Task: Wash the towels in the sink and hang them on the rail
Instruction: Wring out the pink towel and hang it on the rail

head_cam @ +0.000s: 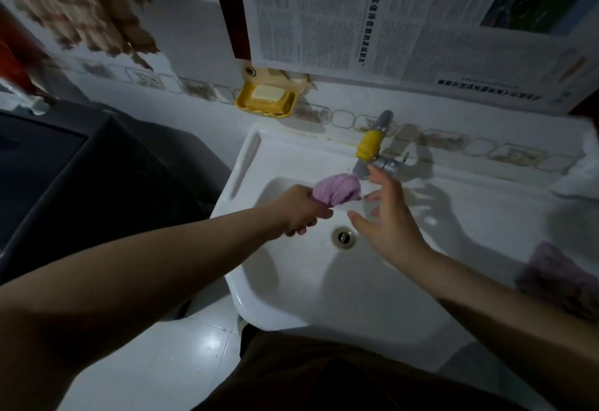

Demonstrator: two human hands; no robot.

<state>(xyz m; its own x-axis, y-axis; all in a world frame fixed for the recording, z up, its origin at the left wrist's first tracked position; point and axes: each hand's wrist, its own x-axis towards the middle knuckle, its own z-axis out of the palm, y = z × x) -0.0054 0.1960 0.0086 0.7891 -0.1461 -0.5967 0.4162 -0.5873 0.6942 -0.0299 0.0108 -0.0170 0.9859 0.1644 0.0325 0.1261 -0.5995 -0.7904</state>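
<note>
My left hand (299, 211) grips a bunched purple towel (337, 189) over the basin of the white sink (324, 281), just below the tap (372, 154) with its yellow sleeve. My right hand (387, 216) hovers open beside the towel, fingers spread, close under the tap and above the drain (343, 236). A second purple towel (557, 274) lies on the sink's right ledge. A brown checked towel (81, 5) hangs at the upper left, blurred.
A yellow soap dish (265, 99) with a bar of soap is fixed to the tiled wall behind the sink. Newspaper (389, 15) covers the wall above. A dark appliance (81, 177) stands left of the sink. White floor tiles (181, 345) lie below.
</note>
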